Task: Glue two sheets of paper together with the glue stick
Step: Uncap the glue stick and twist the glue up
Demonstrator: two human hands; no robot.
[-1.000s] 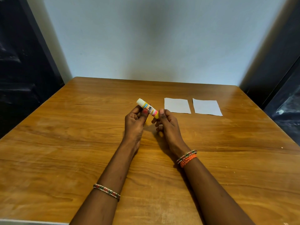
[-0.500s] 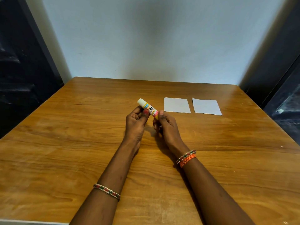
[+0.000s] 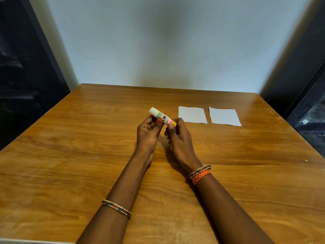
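Note:
A small glue stick (image 3: 162,116) with a white top and a yellow, labelled body is held tilted above the middle of the wooden table (image 3: 70,155). My left hand (image 3: 148,133) pinches its middle. My right hand (image 3: 177,138) grips its yellow lower end between thumb and fingers. Two small white paper sheets lie flat side by side, apart, on the far right of the table: the left sheet (image 3: 192,114) just beyond my right hand and the right sheet (image 3: 224,116) farther right.
A pale wall (image 3: 167,41) stands behind the table's far edge. Dark panels flank the table at left (image 3: 21,67) and right (image 3: 307,85). Bracelets are on both wrists.
Both hands and the glue stick have stayed almost in place. My right hand's fingers have shifted slightly on the stick's lower end. The sheets have not moved.

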